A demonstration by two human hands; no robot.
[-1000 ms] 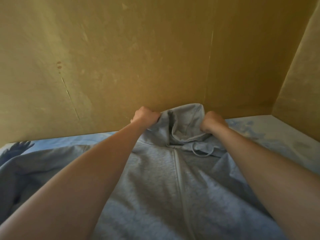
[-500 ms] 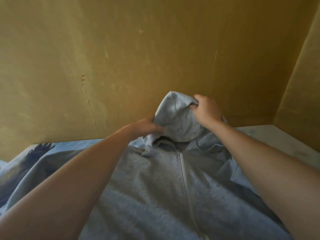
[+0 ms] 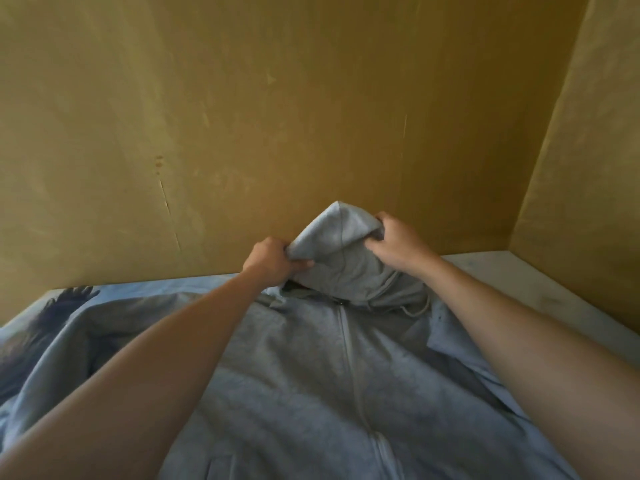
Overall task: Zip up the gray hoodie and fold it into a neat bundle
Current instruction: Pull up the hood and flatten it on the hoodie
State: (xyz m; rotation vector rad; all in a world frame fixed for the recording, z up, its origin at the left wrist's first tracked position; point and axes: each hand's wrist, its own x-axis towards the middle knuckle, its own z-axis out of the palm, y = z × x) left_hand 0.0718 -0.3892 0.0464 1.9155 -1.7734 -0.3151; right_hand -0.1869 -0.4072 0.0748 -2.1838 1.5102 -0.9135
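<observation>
Gripping the hood (image 3: 341,251) of the gray hoodie (image 3: 311,386) from both sides: left hand (image 3: 273,263) curled tight round a bunched fold at the hood's left edge, thumb pressed over the fabric; right hand (image 3: 398,245) clutching the hood's right edge, fingers hooked into the cloth near its top. Hood lifted off the surface between the two fists, its pointed crown rising against the mustard-yellow wall (image 3: 277,116) behind. Below the hood, hoodie body spread front-up and facing the wearer of the camera, zipper (image 3: 348,344) closed along the centre up to the collar, a drawstring (image 3: 415,308) looping just beneath the right wrist. Left sleeve (image 3: 104,317) trailing out to the left, creased. Underneath, a pale blue bedsheet (image 3: 180,287) with a dark bird-like print (image 3: 59,306) at the far left, and a bare whitish mattress (image 3: 519,282) showing toward the right corner, where a second wall (image 3: 581,168) meets the first.
</observation>
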